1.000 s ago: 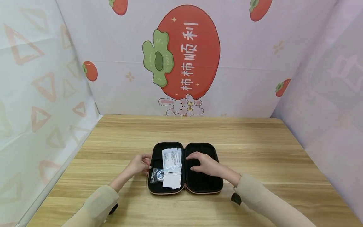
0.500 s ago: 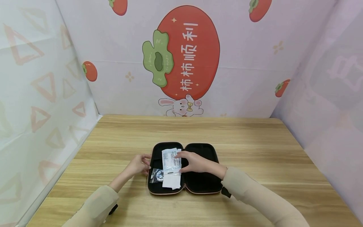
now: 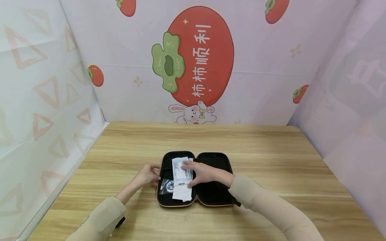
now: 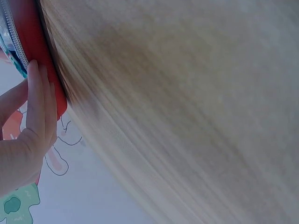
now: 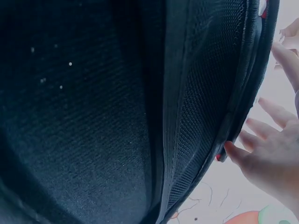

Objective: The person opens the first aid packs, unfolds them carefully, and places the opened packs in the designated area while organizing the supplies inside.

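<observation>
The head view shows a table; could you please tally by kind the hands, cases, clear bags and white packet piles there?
Left hand and right hand: 2
Case: 1
Clear bag: 1
White packet pile: 1
Total: 5

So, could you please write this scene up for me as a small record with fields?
Surface: wooden table
Main item: open case, its two halves side by side, dark inside; its outer side looks red in the left wrist view
Left half: white packets and, beside them, a small clear packet with something round inside
Left hand: fingers touching the case's outer left side
Right hand: thumb and fingers spread over the white packets; contact unclear
Backdrop: printed sheet with red fruit and a rabbit
</observation>
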Available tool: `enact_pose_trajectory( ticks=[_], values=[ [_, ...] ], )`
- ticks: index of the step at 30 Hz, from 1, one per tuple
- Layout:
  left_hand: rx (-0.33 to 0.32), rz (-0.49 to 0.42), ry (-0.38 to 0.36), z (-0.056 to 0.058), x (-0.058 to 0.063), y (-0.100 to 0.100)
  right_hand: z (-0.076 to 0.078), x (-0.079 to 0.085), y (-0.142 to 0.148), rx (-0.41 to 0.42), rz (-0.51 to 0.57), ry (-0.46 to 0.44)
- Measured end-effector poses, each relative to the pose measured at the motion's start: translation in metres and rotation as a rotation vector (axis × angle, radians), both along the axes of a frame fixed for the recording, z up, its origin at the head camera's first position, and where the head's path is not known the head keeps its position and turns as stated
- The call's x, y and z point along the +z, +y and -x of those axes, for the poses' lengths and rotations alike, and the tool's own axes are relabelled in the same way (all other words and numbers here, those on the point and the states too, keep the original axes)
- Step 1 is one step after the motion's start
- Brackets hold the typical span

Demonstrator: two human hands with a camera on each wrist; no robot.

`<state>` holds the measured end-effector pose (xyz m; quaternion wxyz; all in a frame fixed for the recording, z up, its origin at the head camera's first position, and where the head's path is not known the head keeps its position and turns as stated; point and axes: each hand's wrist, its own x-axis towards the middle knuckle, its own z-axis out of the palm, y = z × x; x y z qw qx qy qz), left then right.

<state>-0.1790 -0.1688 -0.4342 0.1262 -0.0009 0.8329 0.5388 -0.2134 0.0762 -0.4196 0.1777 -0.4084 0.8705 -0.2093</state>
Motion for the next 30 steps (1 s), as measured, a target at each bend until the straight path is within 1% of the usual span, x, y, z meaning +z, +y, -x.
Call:
enact_pose_trajectory(
  ticks=[4,10,16,25,30],
  values=[
    [0.005,-0.004,-0.007,-0.0002,0.0004,0.0008,-0.0003,-0.0009,-0.0011,-0.002,-0.009,-0.008],
    [0.005,-0.006,-0.007,0.0004,-0.0010,0.0007,-0.0015,-0.0017,-0.0010,-0.003,-0.014,0.020],
    [0.010,0.010,-0.009,0.0000,-0.0018,-0.0001,-0.0044,0.0001,0.0006,-0.009,0.025,0.035],
    [0.012,0.009,-0.008,-0.0007,-0.0006,0.0003,-0.0072,0.0015,0.0016,-0.019,0.058,0.123],
    [0.008,0.007,-0.008,-0.0007,-0.0009,-0.0002,-0.0085,0.0017,0.0035,-0.032,0.122,0.132]
  ],
)
